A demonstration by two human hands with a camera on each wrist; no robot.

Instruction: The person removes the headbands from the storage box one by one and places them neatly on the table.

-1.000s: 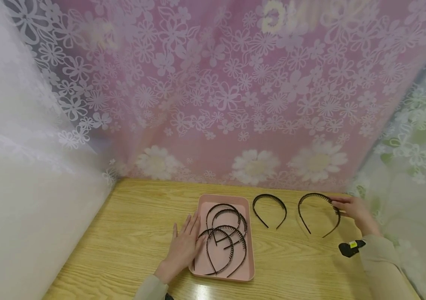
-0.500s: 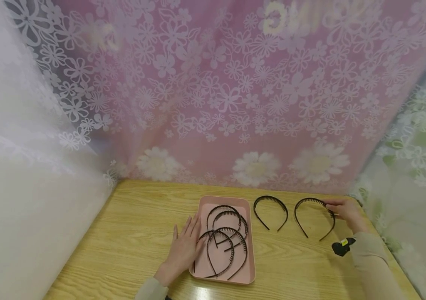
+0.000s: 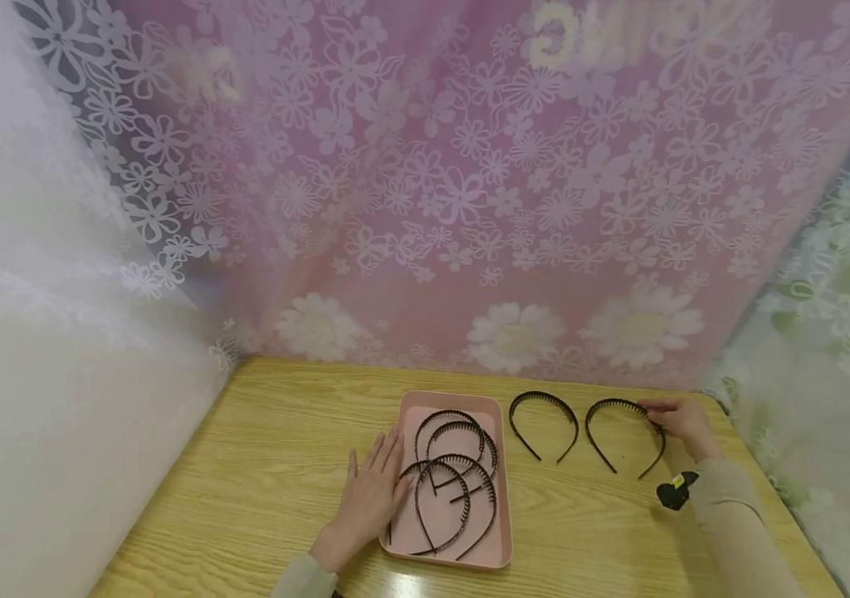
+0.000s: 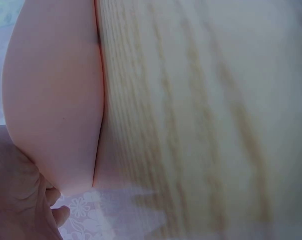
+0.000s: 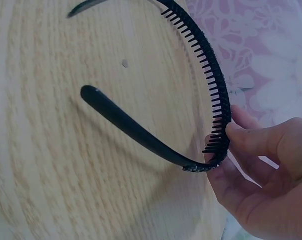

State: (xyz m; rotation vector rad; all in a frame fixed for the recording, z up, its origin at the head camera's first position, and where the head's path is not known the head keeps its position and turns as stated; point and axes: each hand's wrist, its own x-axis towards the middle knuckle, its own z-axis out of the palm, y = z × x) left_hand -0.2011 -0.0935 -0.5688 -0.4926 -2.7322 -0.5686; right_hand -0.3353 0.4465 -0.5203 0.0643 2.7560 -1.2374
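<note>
My right hand point(image 3: 685, 425) pinches a black toothed headband point(image 5: 138, 134) by its right side, thumb and fingers on the comb-like band. In the right wrist view, its tips point left over the wood and a shadow falls beneath it. My left hand point(image 3: 368, 500) rests along the left edge of a pink tray point(image 3: 509, 523), fingers straight and the thumb at the rim. Several black headbands point(image 3: 462, 458) overlap inside the tray. Another black headband point(image 3: 544, 394) lies on the table between the tray and the held one, tips toward me.
The wooden table point(image 3: 276, 448) meets a pink floral curtain point(image 3: 432, 208) at the back. A white sheet point(image 3: 59, 374) hangs at left and a floral sheet point(image 3: 843, 332) at right. A black device point(image 3: 675, 492) is on the right wrist.
My right hand has moved the held headband slightly left and toward me, closer to the one lying on the table. My left hand stays at the tray.
</note>
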